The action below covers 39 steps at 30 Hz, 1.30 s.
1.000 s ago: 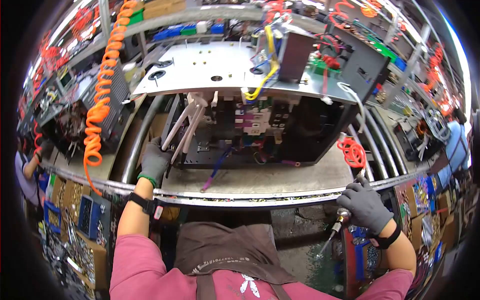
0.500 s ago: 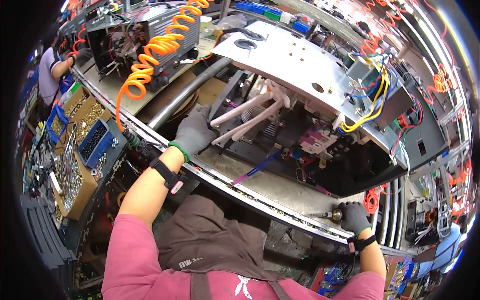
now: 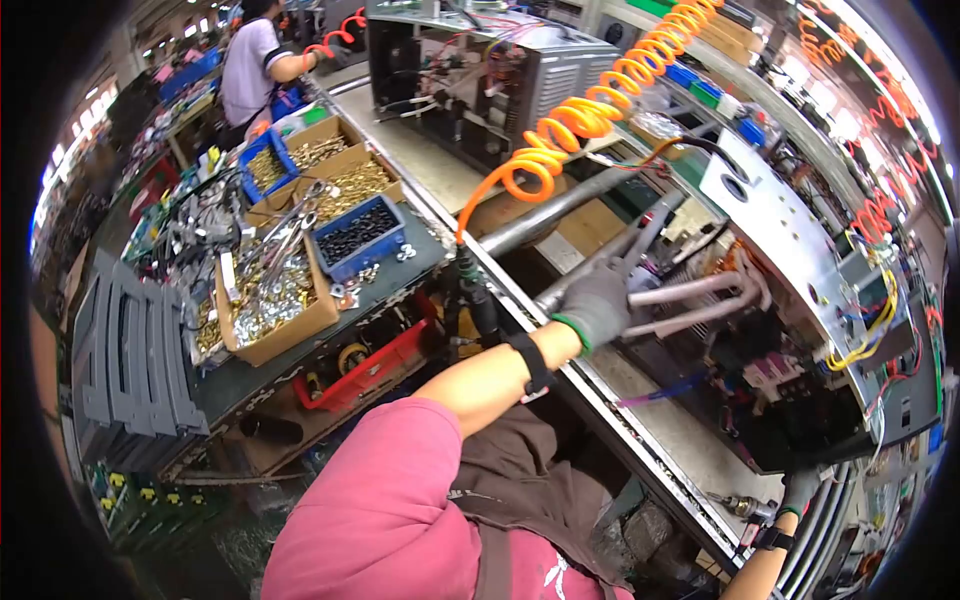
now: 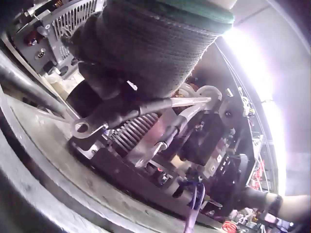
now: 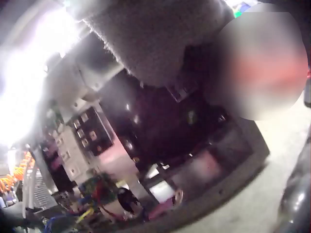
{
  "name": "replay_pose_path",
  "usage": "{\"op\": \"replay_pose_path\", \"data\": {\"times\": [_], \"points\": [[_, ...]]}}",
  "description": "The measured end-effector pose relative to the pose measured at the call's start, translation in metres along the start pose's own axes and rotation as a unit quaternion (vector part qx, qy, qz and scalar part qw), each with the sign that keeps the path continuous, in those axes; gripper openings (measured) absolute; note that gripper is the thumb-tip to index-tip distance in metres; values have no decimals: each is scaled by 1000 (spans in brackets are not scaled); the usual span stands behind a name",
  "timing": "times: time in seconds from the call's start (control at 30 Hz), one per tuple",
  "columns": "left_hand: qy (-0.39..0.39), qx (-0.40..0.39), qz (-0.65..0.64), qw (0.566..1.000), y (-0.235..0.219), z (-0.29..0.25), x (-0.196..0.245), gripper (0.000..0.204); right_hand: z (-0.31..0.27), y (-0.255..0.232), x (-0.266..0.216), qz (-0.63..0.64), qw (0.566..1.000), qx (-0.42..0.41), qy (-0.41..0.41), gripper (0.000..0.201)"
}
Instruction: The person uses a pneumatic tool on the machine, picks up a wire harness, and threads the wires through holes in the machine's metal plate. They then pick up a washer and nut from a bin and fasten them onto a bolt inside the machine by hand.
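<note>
My gloved left hand [image 3: 598, 300] is at the near left corner of an open metal chassis [image 3: 825, 240], fingers bent at its end panel. Thick pale cables [image 3: 700, 292] run from the chassis to beside that hand. In the left wrist view, a cable lug [image 4: 85, 129] with a black sleeve lies just below the glove [image 4: 150, 48]. My gloved right hand [image 3: 800, 490] is low at the chassis's right end; its fingers are mostly hidden, and I cannot tell what they hold. A power screwdriver [image 3: 745, 506] is next to it. Inside are terminal blocks [image 5: 90, 131] and wiring.
A coiled orange air hose [image 3: 590, 115] hangs ahead. On the left, a side bench bears cardboard boxes of metal hardware [image 3: 275, 285], a blue bin [image 3: 355, 240] and stacked grey panels [image 3: 135, 370]. Another chassis [image 3: 480, 85] and a person [image 3: 255, 65] are farther back. A bench rail [image 3: 650, 450] runs in front.
The head view has swung left, bringing the hardware boxes closer to the middle. The right hand has gone from holding the screwdriver out front to the chassis's right end. The left hand stays at its corner.
</note>
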State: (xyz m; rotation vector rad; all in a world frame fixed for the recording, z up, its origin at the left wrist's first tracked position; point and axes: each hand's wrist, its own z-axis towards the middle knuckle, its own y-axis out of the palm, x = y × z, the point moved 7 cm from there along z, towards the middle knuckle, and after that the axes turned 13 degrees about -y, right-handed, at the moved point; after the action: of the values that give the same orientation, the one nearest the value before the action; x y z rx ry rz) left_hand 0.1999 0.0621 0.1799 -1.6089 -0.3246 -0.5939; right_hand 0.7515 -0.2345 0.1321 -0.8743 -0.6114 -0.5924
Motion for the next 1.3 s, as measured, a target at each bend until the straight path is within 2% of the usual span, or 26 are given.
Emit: {"op": "replay_pose_path", "data": {"times": [0.03,0.07,0.1,0.2,0.27,0.37,0.4,0.43,0.47,0.5,0.53,0.57,0.6,0.63,0.67,0.73,0.77,0.83,0.93,0.97,1.1,1.17,1.2,1.23,1.27,1.3], "points": [[-41,-62,-4,997,4,-8,1,75,11,19,13,23,970,-241,30,50],[-40,-61,0,997,15,-7,0,76,7,31,13,40,882,-466,56,39],[-40,-58,4,998,22,-5,-3,78,16,43,11,-24,877,-480,-6,23],[-18,-24,-29,999,28,-3,-9,74,18,46,21,70,947,-306,67,22],[-19,-23,-40,999,12,-11,-13,76,17,25,30,173,863,-328,343,24],[79,-27,-50,995,-20,-39,-21,79,-16,91,51,161,925,-195,284,26],[97,-17,-51,994,-33,-52,-33,77,-9,93,40,8,941,-288,179,33],[114,-9,-49,992,-58,-74,-46,74,-18,61,32,329,805,-111,481,39],[131,23,-24,991,-83,-90,-65,64,3,54,14,336,800,-114,484,39],[105,77,-54,990,-113,-102,-93,48,32,52,-8,286,854,-229,368,40],[-65,-6,-78,995,-148,-117,-123,36,45,48,-24,223,879,-342,246,41],[-23,167,-55,984,-188,-130,-151,31,40,39,-26,149,872,-450,124,43],[123,224,-33,966,-220,-157,-162,29,18,24,-17,74,829,-554,8,45],[-140,263,-26,954,-247,-149,-243,28,17,10,-2,274,888,-300,216,49],[-189,271,143,933,-265,-159,-265,24,6,-2,11,411,826,22,384,53],[-293,183,335,877,-283,-158,-354,31,28,-68,-13,436,759,0,484,54],[-269,225,342,872,-286,-165,-382,29,21,-73,-13,407,752,-3,519,56],[-381,170,286,863,-282,-171,-412,23,42,-132,-32,415,737,42,532,54],[-376,198,262,867,-283,-177,-397,23,46,-158,-46,422,772,84,468,48],[-368,193,263,871,-284,-173,-394,23,69,-189,-62,512,684,104,509,46],[-375,209,242,870,-290,-174,-412,18,73,-197,-85,533,685,117,482,44],[-354,232,277,863,-291,-174,-409,21,77,-201,-96,526,727,141,418,44],[-347,157,326,866,-287,-168,-411,24,78,-203,-102,544,715,133,417,42],[-289,202,360,864,-283,-149,-443,29,83,-207,-107,521,748,119,392,40],[-246,247,397,849,-287,-152,-479,37,83,-210,-113,546,727,115,400,39],[-279,156,420,849,-279,-160,-407,28,87,-213,-123,585,700,108,395,38]]}}
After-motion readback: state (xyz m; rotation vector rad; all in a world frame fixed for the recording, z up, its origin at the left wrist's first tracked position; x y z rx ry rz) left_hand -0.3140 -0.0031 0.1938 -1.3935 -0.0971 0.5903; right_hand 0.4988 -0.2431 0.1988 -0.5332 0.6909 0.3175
